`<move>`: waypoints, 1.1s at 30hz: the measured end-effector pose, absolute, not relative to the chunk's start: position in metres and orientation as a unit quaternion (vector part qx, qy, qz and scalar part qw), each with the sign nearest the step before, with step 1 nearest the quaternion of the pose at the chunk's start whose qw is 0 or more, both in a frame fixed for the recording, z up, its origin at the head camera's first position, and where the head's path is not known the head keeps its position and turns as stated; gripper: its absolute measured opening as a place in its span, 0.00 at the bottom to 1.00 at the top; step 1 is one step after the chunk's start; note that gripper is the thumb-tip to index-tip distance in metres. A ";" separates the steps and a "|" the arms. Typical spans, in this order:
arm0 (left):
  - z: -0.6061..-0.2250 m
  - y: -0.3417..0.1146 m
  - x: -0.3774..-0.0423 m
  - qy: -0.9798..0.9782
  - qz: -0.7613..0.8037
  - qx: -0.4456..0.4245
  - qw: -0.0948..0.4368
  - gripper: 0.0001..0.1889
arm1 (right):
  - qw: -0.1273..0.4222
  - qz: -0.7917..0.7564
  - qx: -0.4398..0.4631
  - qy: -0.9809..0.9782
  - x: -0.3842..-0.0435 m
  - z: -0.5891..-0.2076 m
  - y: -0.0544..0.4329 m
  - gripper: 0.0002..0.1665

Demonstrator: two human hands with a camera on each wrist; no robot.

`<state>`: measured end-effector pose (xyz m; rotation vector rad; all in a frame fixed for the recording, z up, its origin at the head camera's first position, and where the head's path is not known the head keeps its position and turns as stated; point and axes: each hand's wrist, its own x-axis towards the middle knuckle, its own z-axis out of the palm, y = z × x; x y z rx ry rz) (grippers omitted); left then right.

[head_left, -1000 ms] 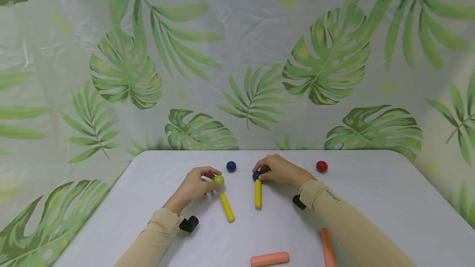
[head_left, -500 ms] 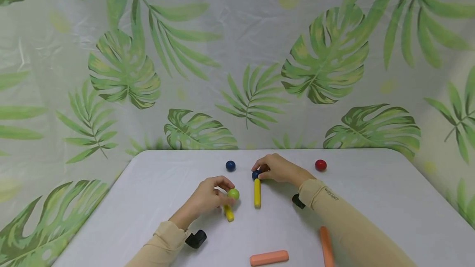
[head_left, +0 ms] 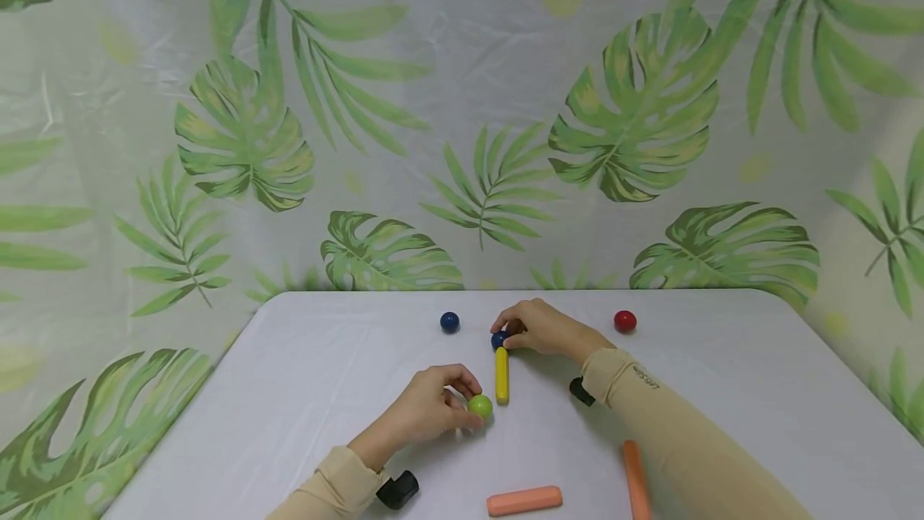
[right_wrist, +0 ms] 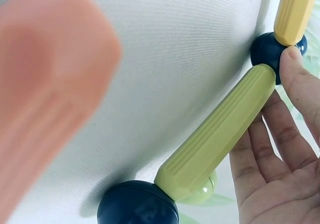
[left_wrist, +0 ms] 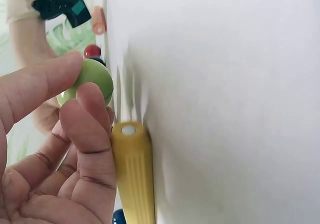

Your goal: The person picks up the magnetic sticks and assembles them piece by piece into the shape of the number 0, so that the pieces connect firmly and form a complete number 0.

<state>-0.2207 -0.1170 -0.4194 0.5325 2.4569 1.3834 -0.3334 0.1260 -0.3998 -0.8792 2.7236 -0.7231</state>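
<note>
My left hand (head_left: pixel 433 406) pinches a light green ball (head_left: pixel 480 406) between thumb and fingertips, low over the table. In the left wrist view a yellow rod (left_wrist: pixel 134 174) with a silvery spot on its end lies close beside those fingers. Further back, my right hand (head_left: pixel 540 329) holds a dark blue ball (head_left: pixel 499 340) by thumb and fingers. One end of a yellow rod (head_left: pixel 502 377) meets that ball and points toward me. In the right wrist view a yellow-green rod (right_wrist: pixel 217 131) runs from the held ball to another dark blue ball (right_wrist: pixel 137 206).
A loose dark blue ball (head_left: pixel 450 322) and a red ball (head_left: pixel 625 321) sit near the far edge of the white table (head_left: pixel 736 392). Two orange rods, one crosswise (head_left: pixel 524 501) and one lengthwise (head_left: pixel 637 478), lie at the front. A leaf-patterned sheet (head_left: pixel 505 103) hangs behind.
My left hand has carried the green ball to the right and toward me. The left yellow rod, seen earlier in the head view, is now hidden there. My right hand has stayed put.
</note>
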 end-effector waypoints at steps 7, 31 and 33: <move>-0.419 -0.107 -0.214 0.854 0.465 0.195 0.133 0.16 | 0.092 -0.242 -0.296 0.920 -0.334 -0.400 0.127 0.14; -0.420 -0.090 -0.215 0.867 0.440 0.197 0.125 0.16 | 0.091 -0.245 -0.302 0.917 -0.334 -0.400 0.127 0.13; -0.419 -0.089 -0.215 0.867 0.441 0.198 0.124 0.16 | 0.091 -0.246 -0.301 0.917 -0.335 -0.401 0.127 0.13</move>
